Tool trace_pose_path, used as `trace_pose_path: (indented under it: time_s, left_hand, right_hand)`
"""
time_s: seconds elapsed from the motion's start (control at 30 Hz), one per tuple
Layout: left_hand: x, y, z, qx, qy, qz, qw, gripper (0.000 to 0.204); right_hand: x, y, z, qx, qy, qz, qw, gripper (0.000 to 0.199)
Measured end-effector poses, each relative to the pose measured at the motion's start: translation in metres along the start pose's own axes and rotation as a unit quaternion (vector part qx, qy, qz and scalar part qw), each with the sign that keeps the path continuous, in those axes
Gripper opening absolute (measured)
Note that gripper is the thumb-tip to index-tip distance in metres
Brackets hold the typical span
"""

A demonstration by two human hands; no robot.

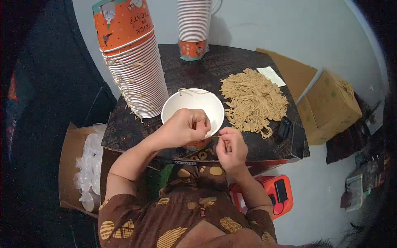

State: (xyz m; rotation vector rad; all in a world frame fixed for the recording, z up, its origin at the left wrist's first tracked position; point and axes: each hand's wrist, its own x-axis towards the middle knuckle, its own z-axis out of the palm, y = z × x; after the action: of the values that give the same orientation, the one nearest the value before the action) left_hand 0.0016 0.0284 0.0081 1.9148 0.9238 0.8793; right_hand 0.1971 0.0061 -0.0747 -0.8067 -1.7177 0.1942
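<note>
A white-lined paper bucket (206, 106) with an orange outside stands upright near the table's front edge. One tan cord handle (191, 90) lies along its far rim. Over the near rim, my left hand (185, 127) is closed in a pinch. My right hand (232, 149) is closed too, just outside the near right rim. Between the two sets of fingertips a short length of tan cord (213, 137) shows, close to the rim. My left hand hides part of the bucket's mouth and near side.
Left of the bucket rises a tall stack of nested orange buckets (138, 76); a wrapped stack (193, 25) stands behind. A heap of tan cords (254, 101) lies to the right, near a black object (284, 128). Cartons (331, 105) and a red-orange stool (285, 198) are on the right.
</note>
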Motion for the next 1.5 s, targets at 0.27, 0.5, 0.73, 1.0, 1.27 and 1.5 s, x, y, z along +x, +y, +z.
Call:
trace_pose_path:
  time_s: [0.27,0.5,0.73,1.0,1.27,1.5]
  left_hand:
    - [0.013,0.007,-0.002,-0.16,-0.049,-0.086,0.982,0.014]
    - [0.016,0.004,-0.007,-0.148,-0.094,-0.135,0.975,0.006]
    - [0.024,0.0,-0.003,-0.165,-0.119,-0.15,0.968,0.01]
    - [0.028,-0.002,0.006,-0.148,-0.101,-0.103,0.978,0.005]
    - [0.024,-0.004,0.0,-0.181,-0.117,-0.121,0.969,0.008]
    - [0.025,0.0,0.002,-0.183,-0.112,-0.119,0.97,0.007]
  right_hand:
    - [0.007,0.005,-0.02,0.092,-0.153,0.161,0.971,0.023]
    - [0.053,0.001,-0.056,-0.054,-0.246,0.013,0.968,0.022]
    - [0.079,-0.005,-0.047,-0.055,-0.135,-0.132,0.981,0.02]
    - [0.1,-0.005,-0.024,0.06,-0.186,-0.238,0.951,0.026]
    - [0.071,0.001,-0.037,-0.055,-0.072,-0.016,0.996,0.013]
    - [0.05,-0.009,-0.03,-0.027,-0.125,-0.003,0.992,0.013]
